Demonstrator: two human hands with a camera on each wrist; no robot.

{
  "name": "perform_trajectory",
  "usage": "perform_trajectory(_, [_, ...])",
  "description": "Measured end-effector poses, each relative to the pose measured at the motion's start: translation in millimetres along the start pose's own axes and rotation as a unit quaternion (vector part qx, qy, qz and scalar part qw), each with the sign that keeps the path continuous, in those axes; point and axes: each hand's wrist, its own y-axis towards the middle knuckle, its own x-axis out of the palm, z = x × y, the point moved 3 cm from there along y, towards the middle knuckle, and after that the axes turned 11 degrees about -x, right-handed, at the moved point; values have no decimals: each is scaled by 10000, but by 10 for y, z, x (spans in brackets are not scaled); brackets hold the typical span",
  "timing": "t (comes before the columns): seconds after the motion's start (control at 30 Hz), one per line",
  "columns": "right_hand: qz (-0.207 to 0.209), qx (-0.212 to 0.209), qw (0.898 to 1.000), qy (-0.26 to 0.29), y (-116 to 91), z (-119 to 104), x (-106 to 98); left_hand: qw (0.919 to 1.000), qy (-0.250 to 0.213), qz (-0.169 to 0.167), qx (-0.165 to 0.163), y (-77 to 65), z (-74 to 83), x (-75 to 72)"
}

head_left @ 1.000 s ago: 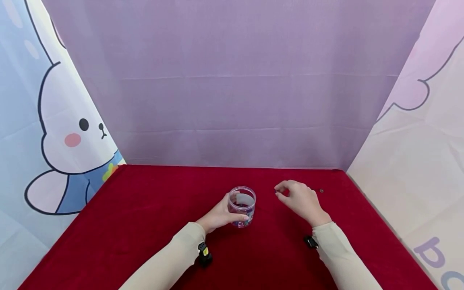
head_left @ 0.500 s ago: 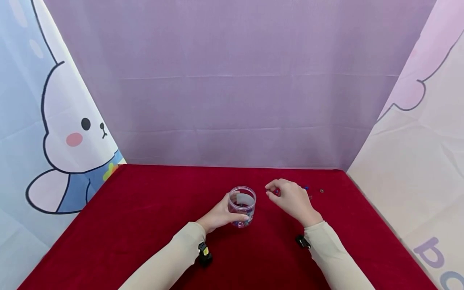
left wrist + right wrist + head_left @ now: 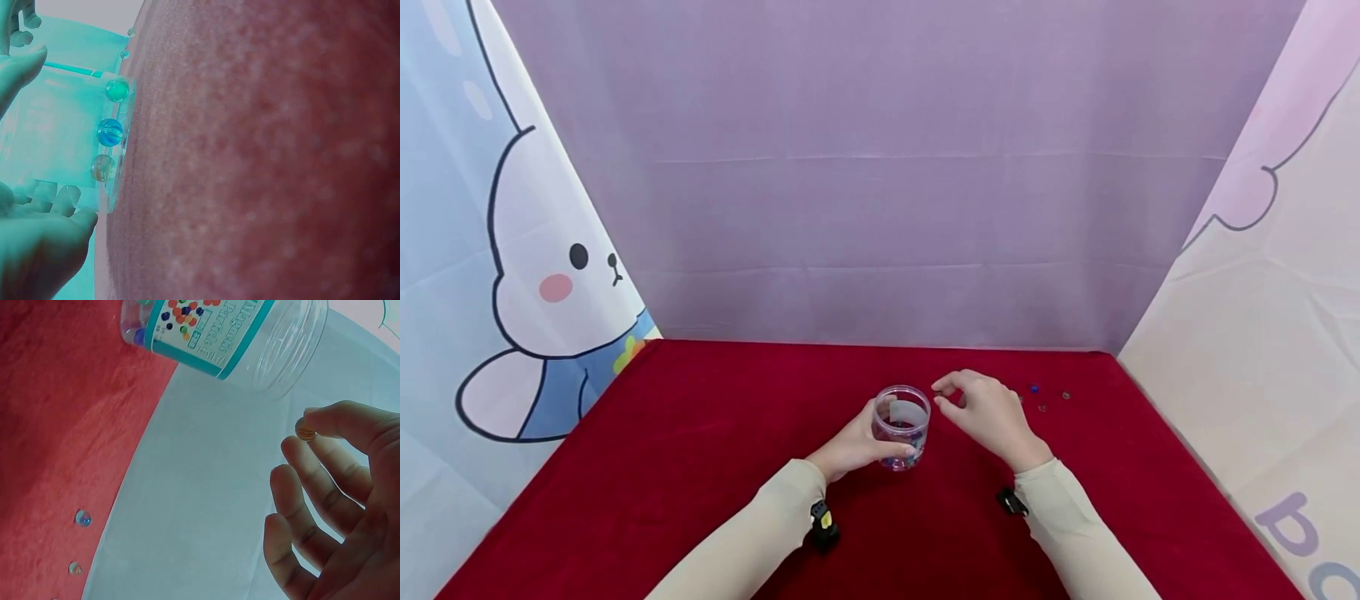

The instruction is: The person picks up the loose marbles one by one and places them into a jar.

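Note:
With fingers and thumb around its side, my left hand (image 3: 850,446) holds a clear plastic jar (image 3: 901,425) upright on the red cloth. The jar has no lid on, and a printed label (image 3: 206,331) shows in the right wrist view. Glass marbles lie at its bottom, among them a blue one (image 3: 110,132) and a green one (image 3: 117,91). My right hand (image 3: 988,417) is just right of the jar's rim, apart from it. Between its thumb and index finger it pinches a marble with an amber swirl (image 3: 305,429); the other fingers are loosely bent.
On the cloth (image 3: 737,400), right of my right hand, lie several loose marbles, including a blue marble (image 3: 1034,389) and a brownish marble (image 3: 1066,395). A lilac curtain (image 3: 880,208) rises behind the table, with printed cloth panels (image 3: 1262,358) at both sides.
My right hand has moved left toward the jar with the pinched marble, uncovering loose marbles on the cloth behind it. My left hand and the jar have stayed in place.

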Motion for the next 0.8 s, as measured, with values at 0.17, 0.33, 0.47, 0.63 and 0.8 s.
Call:
perform_trajectory(0.17, [61, -100, 9999, 80, 25, -47, 32, 10000, -43, -17, 20, 0, -4, 1])
perform_trajectory(0.33, [32, -119, 9998, 137, 57, -103, 69, 9999, -100, -31, 54, 6, -7, 3])
perform_trajectory(0.47, [-8, -100, 9997, 229, 79, -147, 101, 9998, -150, -87, 69, 9, 1, 11])
perform_trajectory(0.63, [-35, -182, 9993, 328, 98, -185, 140, 9997, -178, -159, 93, 6, 11, 21])
perform_trajectory(0.8, [-38, -234, 9990, 385, 122, -208, 175, 9996, -154, -170, 143, -10, 36, 25])
